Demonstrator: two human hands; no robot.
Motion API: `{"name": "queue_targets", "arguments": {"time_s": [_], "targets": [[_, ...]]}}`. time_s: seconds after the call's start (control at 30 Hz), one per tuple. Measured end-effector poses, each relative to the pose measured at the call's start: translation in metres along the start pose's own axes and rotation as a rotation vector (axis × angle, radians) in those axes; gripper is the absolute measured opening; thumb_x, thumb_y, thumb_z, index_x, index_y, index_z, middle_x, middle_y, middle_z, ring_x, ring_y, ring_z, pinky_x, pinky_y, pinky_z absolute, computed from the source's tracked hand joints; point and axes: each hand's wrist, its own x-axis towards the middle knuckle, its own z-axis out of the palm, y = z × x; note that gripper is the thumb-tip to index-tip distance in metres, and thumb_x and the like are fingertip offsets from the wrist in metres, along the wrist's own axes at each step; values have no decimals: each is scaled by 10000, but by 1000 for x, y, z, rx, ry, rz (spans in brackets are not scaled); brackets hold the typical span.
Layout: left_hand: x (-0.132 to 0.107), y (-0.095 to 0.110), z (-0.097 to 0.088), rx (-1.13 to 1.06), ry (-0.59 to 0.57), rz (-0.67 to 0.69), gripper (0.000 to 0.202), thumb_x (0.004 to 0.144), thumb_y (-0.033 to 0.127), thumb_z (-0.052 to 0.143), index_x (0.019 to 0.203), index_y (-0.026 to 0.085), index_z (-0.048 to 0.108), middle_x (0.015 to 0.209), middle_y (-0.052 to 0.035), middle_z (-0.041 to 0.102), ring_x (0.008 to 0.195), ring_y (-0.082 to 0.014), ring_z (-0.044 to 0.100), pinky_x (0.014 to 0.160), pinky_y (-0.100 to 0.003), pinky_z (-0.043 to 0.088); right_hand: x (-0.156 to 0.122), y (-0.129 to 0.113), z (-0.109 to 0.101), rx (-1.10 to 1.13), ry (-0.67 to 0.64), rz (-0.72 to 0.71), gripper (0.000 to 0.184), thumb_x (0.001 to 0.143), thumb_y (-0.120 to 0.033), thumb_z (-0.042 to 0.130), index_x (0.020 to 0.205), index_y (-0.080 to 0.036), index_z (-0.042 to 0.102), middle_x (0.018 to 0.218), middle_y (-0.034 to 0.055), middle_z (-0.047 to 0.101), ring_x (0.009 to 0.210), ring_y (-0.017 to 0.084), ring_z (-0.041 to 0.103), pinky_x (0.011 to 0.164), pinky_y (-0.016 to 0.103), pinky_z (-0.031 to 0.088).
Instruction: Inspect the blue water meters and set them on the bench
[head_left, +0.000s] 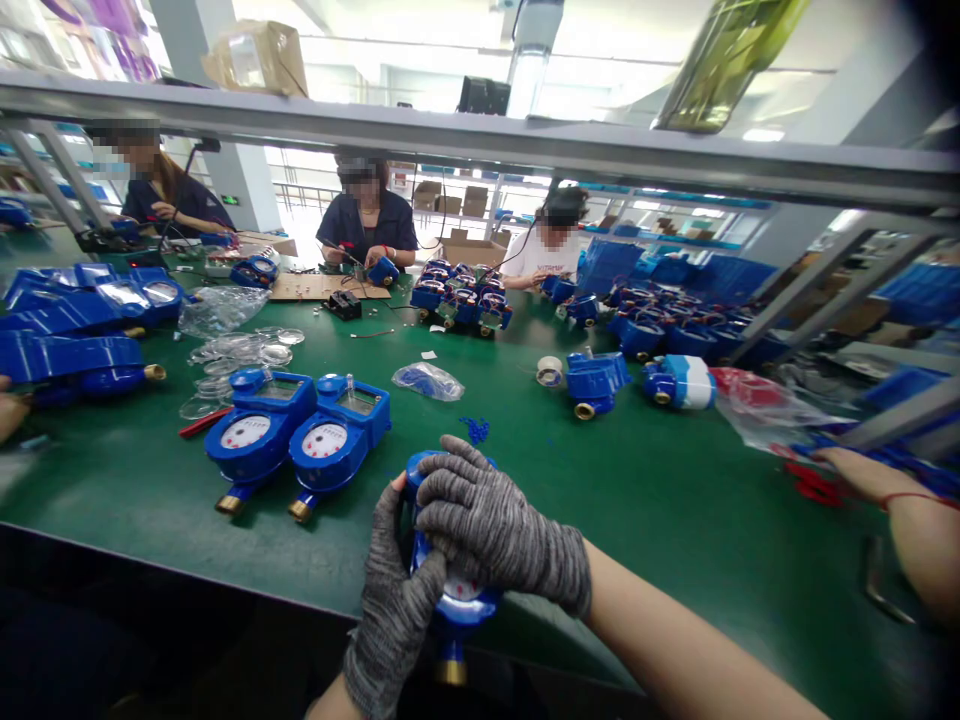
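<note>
A blue water meter point(472, 606) with a brass pipe end is held at the table's front edge, its round dial partly showing. My left hand point(396, 598), in a grey glove with bare fingertips, grips the meter's left side. Across its upper part lies my right hand point(487, 515), also gloved, with the fingers together and curled over the body; the meter's top is mostly hidden under it. Two more water meters, one point(259, 440) beside the other point(341, 435), rest to the left. Small blue parts point(475, 430) lie just beyond my right hand.
Clear covers point(240, 360) and a red tool point(204, 423) lie at left. A bag of blue parts point(429, 381), a tape roll point(549, 371) and more meters point(596, 383) stand farther back. Co-workers sit opposite; other people's hands reach in at both sides. A shelf beam point(450, 135) crosses above.
</note>
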Motion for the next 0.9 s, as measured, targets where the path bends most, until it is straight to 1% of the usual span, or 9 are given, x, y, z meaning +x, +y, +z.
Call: {"name": "queue_targets", "arguments": {"time_s": [0.13, 0.23, 0.3, 0.43, 0.5, 0.63, 0.77, 0.9], "targets": [[1, 1, 0, 19, 3, -10, 641, 878, 408, 643, 1438, 298, 352, 1530, -73, 367, 1406, -261, 350, 1177, -451, 275, 2, 4, -1, -24, -9, -46, 175, 954, -320, 541, 904, -214, 670, 980, 24, 677, 1098, 194, 559, 1170, 477, 266], [1, 0, 0, 19, 8, -24, 640, 879, 410, 638, 1435, 285, 349, 1521, -90, 368, 1398, -273, 360, 1174, -490, 272, 4, 5, 3, -83, -8, -88, 183, 969, -262, 514, 900, -200, 671, 977, 25, 684, 1110, 196, 552, 1173, 477, 275], [2, 0, 0, 41, 8, -24, 640, 876, 411, 639, 1430, 270, 353, 1517, -102, 372, 1399, -277, 359, 1175, -498, 268, 3, 5, 5, -94, -7, -79, 194, 978, -235, 491, 914, -190, 668, 973, 30, 684, 1108, 192, 552, 1175, 472, 284], [2, 4, 2, 52, 4, -39, 644, 869, 406, 643, 1425, 260, 352, 1526, -106, 370, 1402, -272, 360, 1178, -474, 270, 1, 5, 4, -58, -3, -54, 204, 983, -275, 488, 927, -189, 665, 984, 44, 678, 1095, 191, 565, 1170, 482, 298], [2, 6, 2, 44, 7, -36, 641, 867, 403, 645, 1420, 263, 354, 1528, -101, 372, 1404, -268, 361, 1176, -456, 276, 1, 4, 2, -55, -10, -58, 191, 981, -272, 498, 926, -195, 664, 985, 39, 679, 1098, 185, 568, 1171, 473, 299], [2, 7, 1, 38, 1, -4, 639, 866, 396, 649, 1421, 260, 362, 1518, -99, 386, 1403, -260, 363, 1175, -430, 282, 2, 3, -1, -61, -35, -83, 155, 971, -243, 523, 919, -193, 661, 986, 23, 686, 1124, 177, 563, 1192, 464, 259], [2, 3, -1, 35, -7, 5, 625, 881, 391, 629, 1432, 272, 357, 1535, -88, 363, 1411, -261, 346, 1184, -445, 260, 0, 3, -3, -13, -45, -95, 178, 972, -287, 513, 930, -194, 659, 998, 18, 688, 1153, 180, 555, 1204, 469, 228], [2, 1, -1, 16, -2, -6, 637, 867, 411, 636, 1433, 281, 373, 1528, -85, 380, 1404, -286, 357, 1182, -484, 254, -8, 0, -9, -17, -123, -49, 220, 970, -343, 516, 971, -189, 673, 1098, 36, 671, 1226, 209, 511, 1209, 484, 215]]}}
